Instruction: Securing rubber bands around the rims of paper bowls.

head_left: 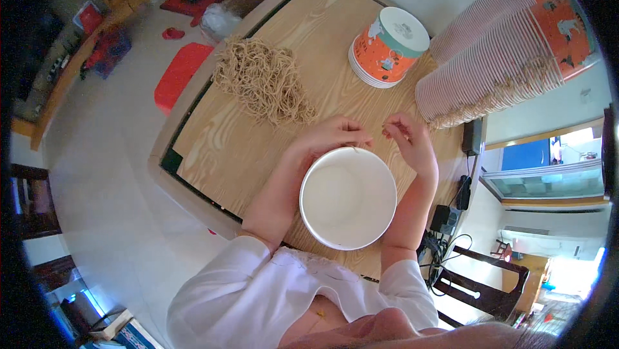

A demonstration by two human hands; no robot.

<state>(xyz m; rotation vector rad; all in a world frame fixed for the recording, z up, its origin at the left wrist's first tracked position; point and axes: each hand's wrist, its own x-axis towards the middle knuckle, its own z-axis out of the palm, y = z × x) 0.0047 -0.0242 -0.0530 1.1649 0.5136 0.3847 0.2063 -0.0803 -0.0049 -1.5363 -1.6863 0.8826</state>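
A large paper tub (348,197) stands between my forearms at the near side of the table, its white, bare inside turned up toward me. My left hand (335,135) is at the tub's far rim, fingers bent and pressed together, with a short bit of tan string showing by the rim. To the right of it and apart from the tub, my right hand (409,139) is raised with thumb and fingertips pinched; what they hold, if anything, is too small to make out. A loose heap of tan paper string (264,81) lies at the left.
An orange-and-green paper tub (387,49) stands upside down at the back, nested over others. Long stacks of nested tubs (490,59) lean along the right, tan string ends along their side. Cables and adapters (442,220) hang at the right edge. A red stool (180,75) is beyond the left edge.
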